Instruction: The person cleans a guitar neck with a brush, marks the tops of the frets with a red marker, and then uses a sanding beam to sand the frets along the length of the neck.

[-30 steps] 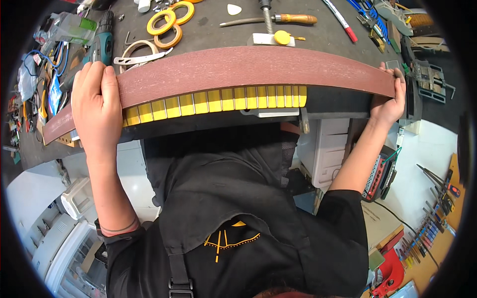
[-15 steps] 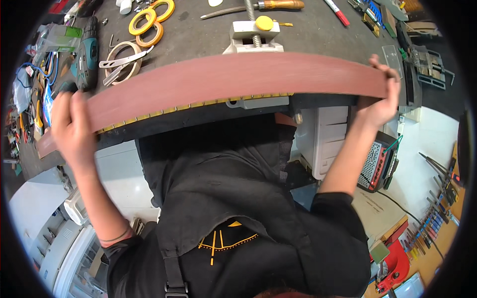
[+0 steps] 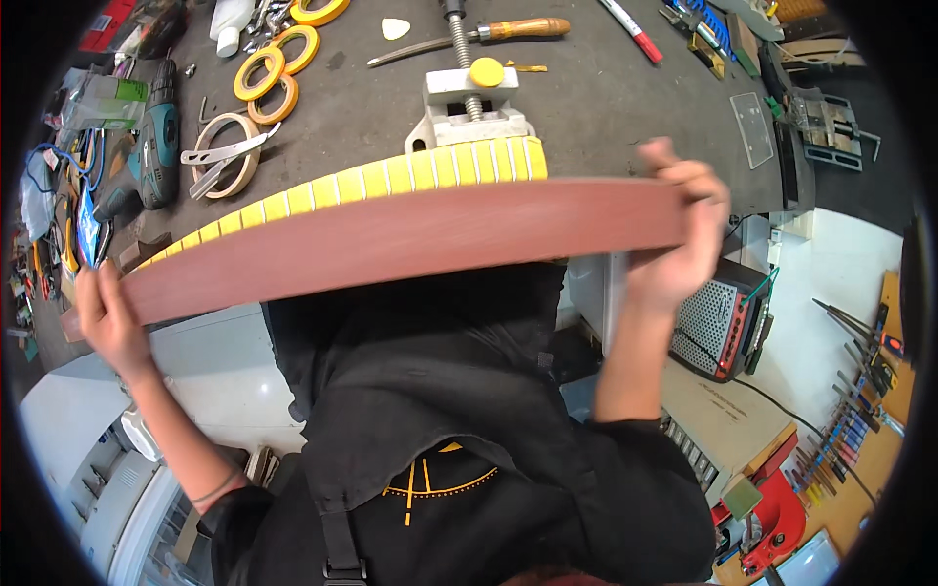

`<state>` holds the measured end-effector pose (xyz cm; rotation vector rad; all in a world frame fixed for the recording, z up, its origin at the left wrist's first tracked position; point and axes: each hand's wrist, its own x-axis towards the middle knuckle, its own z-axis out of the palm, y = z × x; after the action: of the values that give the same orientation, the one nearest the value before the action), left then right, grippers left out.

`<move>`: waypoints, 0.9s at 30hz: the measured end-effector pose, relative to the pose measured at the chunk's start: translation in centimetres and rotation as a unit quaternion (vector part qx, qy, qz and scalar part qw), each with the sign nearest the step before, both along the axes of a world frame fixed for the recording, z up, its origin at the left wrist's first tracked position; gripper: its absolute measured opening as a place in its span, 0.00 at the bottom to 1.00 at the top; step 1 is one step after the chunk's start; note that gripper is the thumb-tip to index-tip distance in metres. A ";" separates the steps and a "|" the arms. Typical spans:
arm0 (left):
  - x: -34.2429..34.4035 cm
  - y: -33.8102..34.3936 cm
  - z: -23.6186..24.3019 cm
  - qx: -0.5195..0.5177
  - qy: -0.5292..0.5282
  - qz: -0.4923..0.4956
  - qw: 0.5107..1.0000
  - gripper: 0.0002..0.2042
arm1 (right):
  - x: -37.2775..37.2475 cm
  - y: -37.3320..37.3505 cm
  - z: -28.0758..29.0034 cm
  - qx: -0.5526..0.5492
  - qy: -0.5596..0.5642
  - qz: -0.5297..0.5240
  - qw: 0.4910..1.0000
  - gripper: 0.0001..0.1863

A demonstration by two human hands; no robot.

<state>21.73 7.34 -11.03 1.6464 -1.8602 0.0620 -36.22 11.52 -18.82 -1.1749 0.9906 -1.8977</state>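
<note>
A long reddish-brown strip [image 3: 420, 234], which looks like sandpaper, stretches across the front of the workbench between my hands. My left hand [image 3: 112, 317] is closed on its left end. At the other end, my right hand [image 3: 689, 234] grips it with the fingers curled round the edge. Just beyond the strip lies a fretted guitar neck [image 3: 391, 176], its fingerboard masked in yellow tape between the metal frets. The strip covers the near side of the neck. A pale vise [image 3: 474, 103] with a screw stands at the neck's far right part.
Rolls of yellow tape [image 3: 259, 73], a cordless drill [image 3: 161, 137] and a folding razor [image 3: 230, 151] lie at left. A wooden-handled file [image 3: 518, 30] and a red-capped marker [image 3: 635, 34] lie farther back. A speaker-like box [image 3: 718, 317] stands below at right.
Both hands have drawn the strip nearer to me, uncovering much of the yellow-taped fingerboard beyond it. My right hand has also shifted left. The bench appears slightly lower in view.
</note>
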 end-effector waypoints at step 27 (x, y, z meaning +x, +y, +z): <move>4.6 0.9 -0.2 -0.027 0.038 0.018 0.999 0.15 | 5.1 0.0 0.9 0.024 0.055 0.080 0.995 0.16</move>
<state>26.29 8.27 -11.22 1.6224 -1.7578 0.0630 -31.12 11.47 -17.89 -1.3026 0.9655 -1.6909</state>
